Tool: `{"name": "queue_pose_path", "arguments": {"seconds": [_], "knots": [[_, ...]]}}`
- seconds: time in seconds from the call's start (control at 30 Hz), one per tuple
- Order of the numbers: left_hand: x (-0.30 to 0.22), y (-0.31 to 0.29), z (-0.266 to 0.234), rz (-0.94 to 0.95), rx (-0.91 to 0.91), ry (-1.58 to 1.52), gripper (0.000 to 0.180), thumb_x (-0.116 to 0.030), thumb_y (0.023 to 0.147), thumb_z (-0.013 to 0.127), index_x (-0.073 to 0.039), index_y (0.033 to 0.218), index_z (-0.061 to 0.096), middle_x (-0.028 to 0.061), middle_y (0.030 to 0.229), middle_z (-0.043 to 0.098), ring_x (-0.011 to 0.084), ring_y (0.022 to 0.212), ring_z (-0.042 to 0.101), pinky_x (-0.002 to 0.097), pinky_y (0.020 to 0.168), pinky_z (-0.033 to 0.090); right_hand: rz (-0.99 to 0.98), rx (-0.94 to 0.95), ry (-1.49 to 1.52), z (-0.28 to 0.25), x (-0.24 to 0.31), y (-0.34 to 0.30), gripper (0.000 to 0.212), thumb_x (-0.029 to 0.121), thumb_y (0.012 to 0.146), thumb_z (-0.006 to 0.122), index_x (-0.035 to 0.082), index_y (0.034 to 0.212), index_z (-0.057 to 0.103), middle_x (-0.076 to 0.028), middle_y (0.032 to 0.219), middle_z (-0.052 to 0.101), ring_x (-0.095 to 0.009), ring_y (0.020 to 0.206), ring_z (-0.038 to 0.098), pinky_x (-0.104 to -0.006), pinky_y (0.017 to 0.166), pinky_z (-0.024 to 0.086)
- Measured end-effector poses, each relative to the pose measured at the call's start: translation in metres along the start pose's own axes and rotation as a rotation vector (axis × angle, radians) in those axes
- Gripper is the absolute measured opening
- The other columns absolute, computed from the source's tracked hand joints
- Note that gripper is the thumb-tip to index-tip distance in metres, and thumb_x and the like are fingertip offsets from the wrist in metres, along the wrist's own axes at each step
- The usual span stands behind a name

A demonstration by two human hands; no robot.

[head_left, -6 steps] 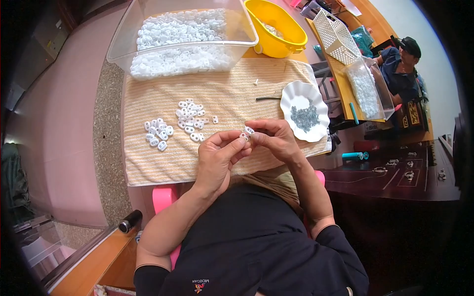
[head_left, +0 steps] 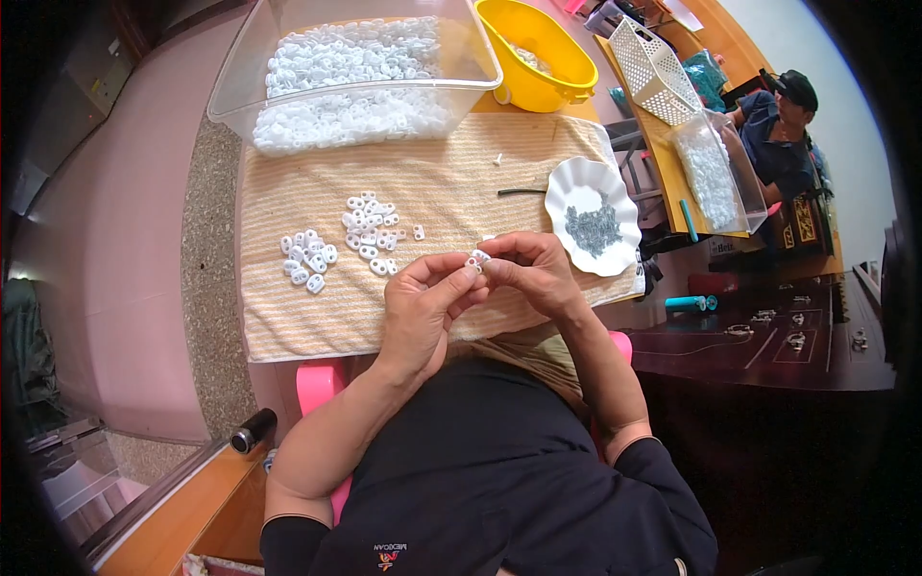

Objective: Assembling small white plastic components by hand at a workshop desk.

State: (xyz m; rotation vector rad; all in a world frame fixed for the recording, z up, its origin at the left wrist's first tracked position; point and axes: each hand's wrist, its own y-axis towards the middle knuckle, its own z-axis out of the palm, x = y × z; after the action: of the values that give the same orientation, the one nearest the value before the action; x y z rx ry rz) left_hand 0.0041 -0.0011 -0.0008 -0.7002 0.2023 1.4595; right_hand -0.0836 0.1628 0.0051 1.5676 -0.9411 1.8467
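Surface (head_left: 584,111) and striped towel (head_left: 307,202) lie under my grip, the left hand (head_left: 423,302) and right hand (head_left: 543,274) close together. Beyond it, leftward, a clear tub (head_left: 235,82) is heaped with white pieces (head_left: 355,48), so I judge plenty is left. Just right of the grip, a scalloped plate (head_left: 576,178) carries many grey bits (head_left: 593,228). Left of it, a bigger pile (head_left: 369,252) sits nearer, a smaller pile (head_left: 305,254) farther; their stage I can't tell. Both hands pinch small white parts (head_left: 473,261), not yet set down.
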Motion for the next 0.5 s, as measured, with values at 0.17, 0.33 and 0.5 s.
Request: {"name": "queue_pose_path", "arguments": {"seconds": [0.17, 0.33, 0.5], "knots": [[0.0005, 0.0008, -0.0006, 0.007, -0.006, -0.009, 0.015, 0.000, 0.086, 0.064, 0.002, 0.101, 0.060, 0.0118, 0.088, 0.067, 0.0174, 0.077, 0.067, 0.0277, 0.072, 0.059, -0.005, -0.022, 0.016, 0.0008, 0.0006, -0.0012, 0.019, 0.003, 0.087, 0.065, -0.006, 0.104, 0.064, -0.010, 0.092, 0.067, -0.014, 0.080, 0.065, -0.0257, 0.071, 0.055], [0.0003, 0.0007, -0.0005, 0.003, -0.016, 0.000, 0.016, 0.000, 0.086, 0.065, 0.001, 0.101, 0.060, 0.0119, 0.088, 0.067, 0.0177, 0.077, 0.067, 0.0280, 0.072, 0.059, -0.077, 0.019, -0.010, -0.0038, 0.0007, 0.0007, 0.016, 0.002, 0.088, 0.061, -0.007, 0.102, 0.064, -0.009, 0.094, 0.064, -0.015, 0.083, 0.064, -0.0258, 0.074, 0.054], [0.0012, 0.0011, -0.0011, 0.002, -0.014, -0.001, 0.016, -0.001, 0.086, 0.065, 0.001, 0.101, 0.060, 0.0123, 0.088, 0.067, 0.0179, 0.077, 0.068, 0.0278, 0.072, 0.059, -0.075, 0.032, 0.012, 0.0007, 0.0037, -0.0009, 0.015, 0.003, 0.089, 0.061, -0.006, 0.101, 0.065, -0.008, 0.095, 0.064, -0.015, 0.083, 0.064, -0.0257, 0.074, 0.054]]}}
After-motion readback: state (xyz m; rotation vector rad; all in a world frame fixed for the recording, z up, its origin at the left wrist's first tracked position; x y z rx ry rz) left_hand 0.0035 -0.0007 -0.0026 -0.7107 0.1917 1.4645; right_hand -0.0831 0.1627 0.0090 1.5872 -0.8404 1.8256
